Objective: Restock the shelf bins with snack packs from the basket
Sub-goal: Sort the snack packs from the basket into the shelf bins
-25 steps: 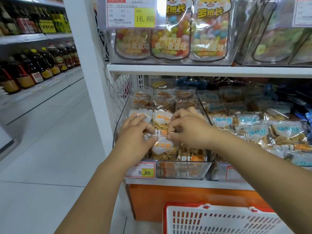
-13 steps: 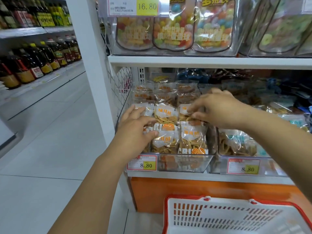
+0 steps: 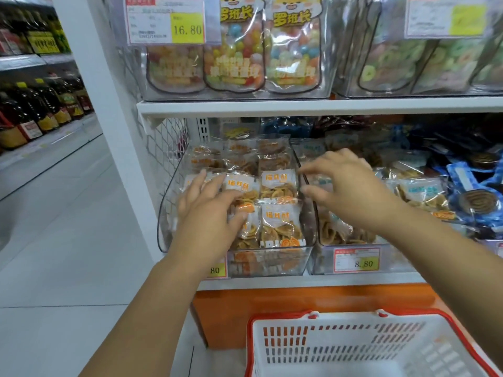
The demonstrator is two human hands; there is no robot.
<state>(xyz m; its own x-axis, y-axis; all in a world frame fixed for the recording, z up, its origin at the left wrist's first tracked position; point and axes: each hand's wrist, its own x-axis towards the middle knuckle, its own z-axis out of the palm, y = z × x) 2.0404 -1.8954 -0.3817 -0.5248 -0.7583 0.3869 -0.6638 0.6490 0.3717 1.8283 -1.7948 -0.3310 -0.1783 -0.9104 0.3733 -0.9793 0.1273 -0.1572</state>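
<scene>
A clear plastic bin (image 3: 272, 263) on the lower shelf holds rows of orange-label snack packs (image 3: 278, 183). My left hand (image 3: 206, 213) lies on the packs at the bin's left side, fingers spread and thumb touching a front pack. My right hand (image 3: 345, 186) hovers over the wall between this bin and the neighbouring bin of blue-label packs (image 3: 419, 191), fingers apart and holding nothing. The white basket with a red rim (image 3: 353, 346) stands below at the bottom right. No packs show in the visible part of it.
The shelf above carries clear bins of colourful candy bags (image 3: 236, 55) close over my hands. A white upright (image 3: 89, 104) and wire mesh (image 3: 166, 142) bound the bin on the left. Dark bottles (image 3: 35, 112) line the shelves across the aisle.
My right hand has left the orange-label packs and moved right to the bin's dividing wall. My left hand stays on the left packs with its fingers spread wider.
</scene>
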